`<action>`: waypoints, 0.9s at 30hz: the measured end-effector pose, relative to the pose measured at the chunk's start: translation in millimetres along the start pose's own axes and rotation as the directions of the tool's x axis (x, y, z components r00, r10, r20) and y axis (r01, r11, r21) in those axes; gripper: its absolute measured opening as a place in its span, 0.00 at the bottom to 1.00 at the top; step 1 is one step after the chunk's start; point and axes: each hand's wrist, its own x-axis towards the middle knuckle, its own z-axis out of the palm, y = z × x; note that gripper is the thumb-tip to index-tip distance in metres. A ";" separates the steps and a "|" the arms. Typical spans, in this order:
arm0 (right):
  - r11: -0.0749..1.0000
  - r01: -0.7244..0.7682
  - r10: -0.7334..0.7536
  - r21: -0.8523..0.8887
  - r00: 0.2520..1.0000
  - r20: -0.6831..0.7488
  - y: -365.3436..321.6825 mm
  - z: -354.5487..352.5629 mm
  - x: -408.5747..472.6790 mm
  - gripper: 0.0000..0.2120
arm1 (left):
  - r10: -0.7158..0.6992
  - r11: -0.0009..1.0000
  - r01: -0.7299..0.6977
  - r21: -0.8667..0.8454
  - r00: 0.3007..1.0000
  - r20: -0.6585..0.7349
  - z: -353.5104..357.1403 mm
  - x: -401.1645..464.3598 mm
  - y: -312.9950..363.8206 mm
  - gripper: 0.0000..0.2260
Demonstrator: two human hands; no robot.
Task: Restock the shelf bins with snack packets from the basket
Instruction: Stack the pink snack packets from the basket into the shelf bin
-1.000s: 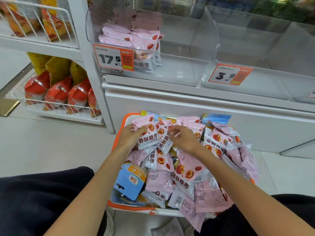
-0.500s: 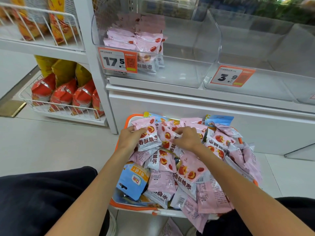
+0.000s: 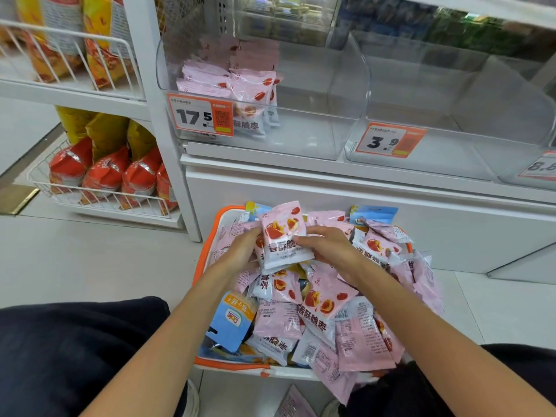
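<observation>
Shop floor below clear shelf bins (image 3: 301,127), orange basket (image 3: 201,260) heaped with packets.
Left hand (image 3: 240,251) and right hand (image 3: 328,248) each grip a pink snack packet stack (image 3: 281,236) just above the basket.

Both bare forearms reach forward from the bottom of the view and converge toward the middle. The left hand (image 3: 240,251) comes in from the lower left, its wrist straight, its fingers curled under and behind the left side of a small stack of pink packets (image 3: 281,236); most of its fingers are hidden by the stack. The right hand (image 3: 328,246) comes in from the lower right, palm down, thumb and fingertips (image 3: 298,238) pinching the stack's right edge. The two hands face each other with the stack between them, held upright. Dark trouser legs (image 3: 75,350) flank the arms at the lower corners.
</observation>
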 end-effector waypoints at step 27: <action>0.179 0.097 0.229 -0.979 0.964 0.138 -3.5 -14.5 -37.8 0.34 | 0.065 0.991 -0.050 0.121 0.990 -0.128 -15.0 0.4 -15.3 0.22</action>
